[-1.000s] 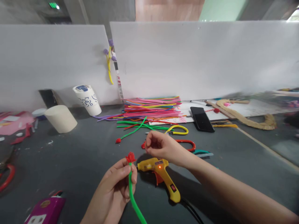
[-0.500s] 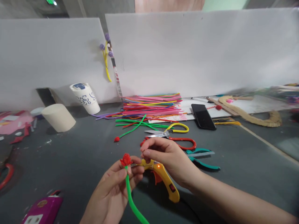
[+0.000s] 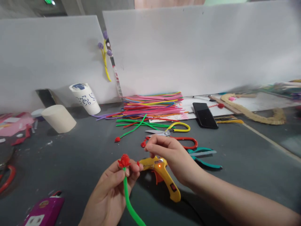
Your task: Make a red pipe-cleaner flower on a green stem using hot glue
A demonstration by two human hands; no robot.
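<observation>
A white cup (image 3: 86, 99) was set near the table (image 3: 94, 144)'s back edge, contents hidden. Well forward, a red flower (image 3: 124, 160) was held upright, its green stem (image 3: 128, 197) pinched between closed fingers of the left hand (image 3: 110, 185). The right hand (image 3: 166, 150) was poised by the glue gun (image 3: 164, 177), fingertips nearly together, any hold unclear.

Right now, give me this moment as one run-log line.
left hand: holds red flower by green stem | right hand: near glue gun, grip unclear | glue gun: on table, orange light lit

My two hands (image 3: 113, 185), one held flower (image 3: 124, 160), one glue gun (image 3: 163, 173), three purple blooms (image 3: 100, 45), two white boards (image 3: 176, 50)
</observation>
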